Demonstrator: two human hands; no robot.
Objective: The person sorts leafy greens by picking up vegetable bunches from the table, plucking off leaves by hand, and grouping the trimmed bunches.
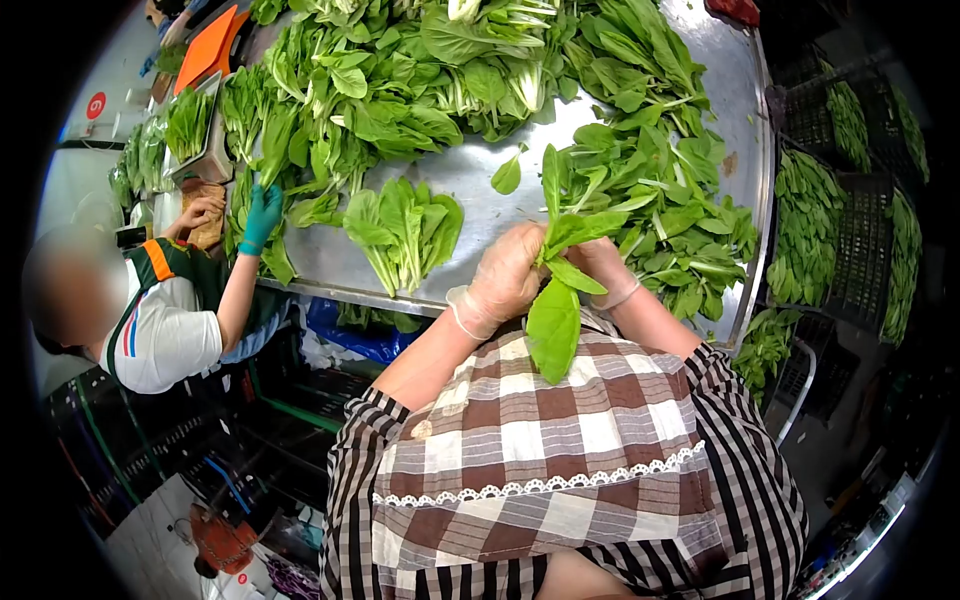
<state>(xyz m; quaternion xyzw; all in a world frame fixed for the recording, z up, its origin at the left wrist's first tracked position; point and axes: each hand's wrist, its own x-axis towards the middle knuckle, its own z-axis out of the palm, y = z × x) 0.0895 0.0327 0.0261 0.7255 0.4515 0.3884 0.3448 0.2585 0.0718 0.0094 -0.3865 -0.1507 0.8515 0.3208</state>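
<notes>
In front of my checked apron, both my gloved hands hold a stalk of leafy greens (556,325), its broad leaves spreading up, right and down. My left hand (508,268) is closed around its stem. My right hand (603,270) is closed at the stem from the other side, its fingers partly hidden by leaves. A small fanned bunch of greens (405,232) lies on the metal table (480,188) left of my hands. A loose pile of greens (680,215) lies just right of them, and a single leaf (507,175) lies beyond.
A big heap of greens (390,100) covers the table's far side. At left, a co-worker (165,320) with a teal glove (262,215) touches greens near a scale (205,140). Black crates (855,240) of greens stand at right. A blue plastic bag (355,330) sits below the table edge.
</notes>
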